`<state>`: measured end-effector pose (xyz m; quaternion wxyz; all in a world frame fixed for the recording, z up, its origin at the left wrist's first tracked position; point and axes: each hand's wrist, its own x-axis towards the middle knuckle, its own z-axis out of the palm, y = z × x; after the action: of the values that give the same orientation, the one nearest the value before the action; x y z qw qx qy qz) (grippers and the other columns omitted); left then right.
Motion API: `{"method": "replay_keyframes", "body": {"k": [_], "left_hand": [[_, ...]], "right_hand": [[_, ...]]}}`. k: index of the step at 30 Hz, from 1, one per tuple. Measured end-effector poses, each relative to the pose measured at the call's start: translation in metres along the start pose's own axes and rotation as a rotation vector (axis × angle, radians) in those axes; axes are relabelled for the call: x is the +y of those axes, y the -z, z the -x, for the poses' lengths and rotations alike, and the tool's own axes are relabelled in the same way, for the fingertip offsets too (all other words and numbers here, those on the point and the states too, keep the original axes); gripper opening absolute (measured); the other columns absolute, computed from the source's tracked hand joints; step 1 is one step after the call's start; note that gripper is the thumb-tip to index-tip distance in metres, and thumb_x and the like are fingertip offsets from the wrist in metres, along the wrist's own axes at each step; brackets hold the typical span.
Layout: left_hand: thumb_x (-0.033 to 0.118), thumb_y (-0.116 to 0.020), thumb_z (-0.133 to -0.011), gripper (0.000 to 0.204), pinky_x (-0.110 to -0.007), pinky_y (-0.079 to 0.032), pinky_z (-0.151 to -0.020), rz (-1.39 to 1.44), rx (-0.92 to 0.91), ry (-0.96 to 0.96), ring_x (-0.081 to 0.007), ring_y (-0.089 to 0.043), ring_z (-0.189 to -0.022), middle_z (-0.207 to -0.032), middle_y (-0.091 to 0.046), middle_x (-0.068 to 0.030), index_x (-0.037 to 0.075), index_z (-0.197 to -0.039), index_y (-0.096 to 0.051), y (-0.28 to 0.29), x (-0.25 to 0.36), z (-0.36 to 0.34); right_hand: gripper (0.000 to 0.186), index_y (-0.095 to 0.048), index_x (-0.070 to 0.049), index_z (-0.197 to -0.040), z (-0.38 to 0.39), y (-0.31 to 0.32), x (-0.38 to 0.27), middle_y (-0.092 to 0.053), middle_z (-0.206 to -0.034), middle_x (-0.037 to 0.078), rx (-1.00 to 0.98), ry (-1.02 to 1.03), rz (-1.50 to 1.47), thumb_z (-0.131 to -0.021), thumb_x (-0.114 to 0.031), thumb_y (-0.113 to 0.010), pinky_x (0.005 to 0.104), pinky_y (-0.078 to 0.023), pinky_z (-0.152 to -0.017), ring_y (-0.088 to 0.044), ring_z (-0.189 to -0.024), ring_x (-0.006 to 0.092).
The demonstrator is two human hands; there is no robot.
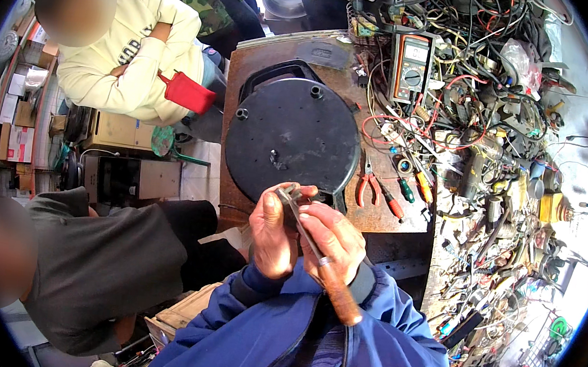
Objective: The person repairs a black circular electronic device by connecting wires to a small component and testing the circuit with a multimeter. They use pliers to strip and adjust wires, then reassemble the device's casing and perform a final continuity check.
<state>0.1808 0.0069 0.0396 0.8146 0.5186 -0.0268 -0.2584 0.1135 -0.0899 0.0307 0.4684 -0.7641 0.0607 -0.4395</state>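
My right hand (pixel 335 236) is closed round the metal shank of a wooden-handled tool (pixel 340 296), whose brown handle slants down toward my jacket. The shank's upper end reaches the fingers of my left hand (pixel 272 230), which pinch at or beside the tip. A small piece there is too unclear to name. Just beyond both hands, a round black appliance (pixel 298 138) lies with its flat face up, showing short feet and a side handle. A small dark bit sits on that face.
Red-handled pliers (pixel 369 183), screwdrivers (pixel 405 188) and a multimeter (pixel 411 71) lie right of the appliance on the wooden table (pixel 392 223). Tangled cables (pixel 462 23) and parts crowd the right side. Two people, one in a cream sweatshirt (pixel 136 65), one in dark clothing (pixel 106 251), are at the left.
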Motion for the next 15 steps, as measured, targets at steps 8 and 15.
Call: {"method": "replay_keyframes", "body": {"k": [8, 15], "left_hand": [[0.052, -0.055, -0.102, 0.059, -0.034, -0.053, -0.092, -0.012, -0.005, -0.022, -0.0208, -0.067, -0.104, -0.121, -0.068, -0.0195, 0.0, -0.128, -0.054, 0.0, 0.001, 0.0], [0.05, -0.053, -0.104, 0.056, -0.035, -0.054, -0.094, -0.002, -0.007, -0.021, -0.0219, -0.067, -0.106, -0.12, -0.069, -0.0194, 0.0, -0.128, -0.055, 0.005, 0.0, 0.0]], "right_hand": [[0.03, -0.071, 0.002, -0.103, 0.003, -0.006, 0.0, -0.072, -0.1, 0.019, 0.046, -0.067, -0.033, -0.073, 0.002, -0.077, 0.037, -0.061, -0.072, -0.074, -0.083, 0.0329], [0.033, -0.07, 0.001, -0.108, 0.005, -0.004, -0.003, -0.072, -0.107, 0.019, -0.038, -0.038, 0.023, -0.076, -0.003, -0.076, 0.0383, -0.062, -0.071, -0.075, -0.085, 0.0319]]}}
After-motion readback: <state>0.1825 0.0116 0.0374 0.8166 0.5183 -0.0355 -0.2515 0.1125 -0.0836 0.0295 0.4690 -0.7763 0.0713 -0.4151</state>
